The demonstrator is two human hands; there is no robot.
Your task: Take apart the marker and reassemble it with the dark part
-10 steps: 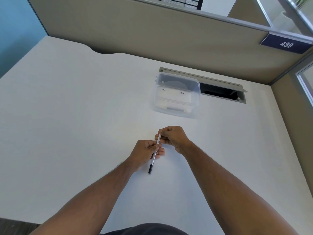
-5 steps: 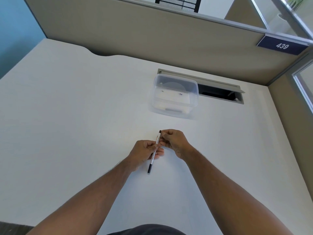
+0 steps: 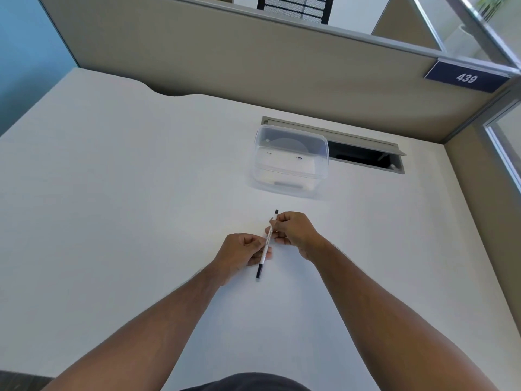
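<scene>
Your left hand (image 3: 242, 253) pinches the lower half of the thin white marker with dark ends (image 3: 267, 242), while your right hand (image 3: 293, 230) clamps the barrel just above it, so it hangs tilted over the white desk (image 3: 112, 193). It looks light, stiff and slick: grip close to the dark tip (image 3: 276, 212) poking past your right fingers and pull straight. Beyond sits a clear plastic lidded tub (image 3: 291, 160)

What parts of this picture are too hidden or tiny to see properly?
- Head view: the marker middle is covered by the left hand and right hand.
- The print on the marker is too small to read.
- The things inside the clear box are blurred by its cloudy walls.
- The desk slot is dark inside.
</scene>
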